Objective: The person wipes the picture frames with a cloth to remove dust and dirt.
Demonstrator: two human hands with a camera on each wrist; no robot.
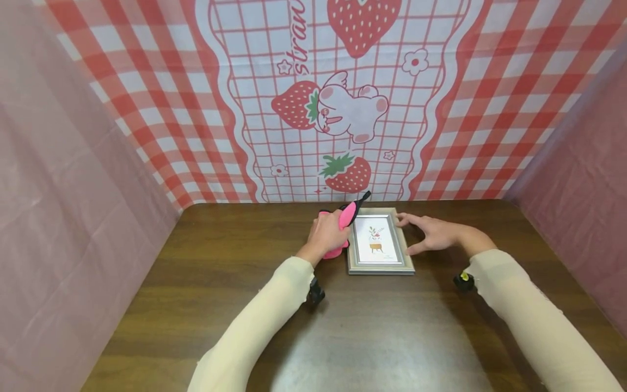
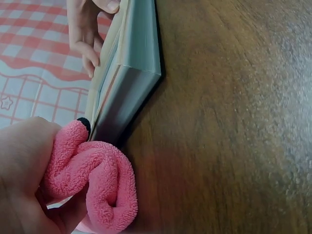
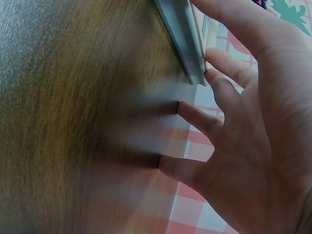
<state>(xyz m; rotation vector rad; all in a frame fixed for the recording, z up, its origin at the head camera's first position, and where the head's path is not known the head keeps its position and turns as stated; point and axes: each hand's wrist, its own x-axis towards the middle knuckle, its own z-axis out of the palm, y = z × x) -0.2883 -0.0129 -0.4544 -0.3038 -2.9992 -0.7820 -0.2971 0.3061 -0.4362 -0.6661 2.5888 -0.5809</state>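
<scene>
A picture frame (image 1: 380, 269) with a silvery border lies flat on the table, its print of a potted plant facing up. My left hand (image 1: 327, 235) grips a folded pink towel-like cloth (image 1: 349, 214) with black edging at the frame's left side. Close up in the left wrist view, the fluffy pink cloth (image 2: 111, 190) is bunched beside the frame's corner. My right hand (image 1: 437, 234) rests at the frame's right edge, fingers spread. In the right wrist view, thumb and two fingers touch the frame's side (image 3: 183, 39), while the other fingertips touch the table.
The brown wooden table (image 1: 235, 294) ends at a back cloth (image 1: 343, 109) printed with strawberries and red checks. Pink curtains (image 1: 68, 179) hang at both sides. A small black camera (image 1: 315, 292) sits on each wrist.
</scene>
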